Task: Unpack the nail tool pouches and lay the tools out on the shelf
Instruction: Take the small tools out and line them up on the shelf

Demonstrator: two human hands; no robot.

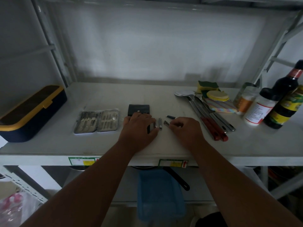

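The grey shelf (101, 145) carries everything, and its front lip lies close under both wrists, so a tool nudged backward could slide off toward the lower tier. At far left sits a dark box with a yellow rim (31, 112), well apart from the work. The open manicure case (96, 122) lies left of centre with its tools apparently all in their loops; if it is knocked while unpacking, those could scatter. The black pouch (139, 110) lies flat just behind the left hand (139, 126), which rests palm down with fingers curled around something dark and partly hidden; I cannot tell what it is. The right hand (185, 130) pinches a slim metal tool (166, 123) at the fingertips, low over the shelf. A nail clipper (160, 123) lies between the hands and a small dark tool (171, 116) just behind. These small pieces sit close together, so setting the pinched tool down carelessly could bump or overlap them.
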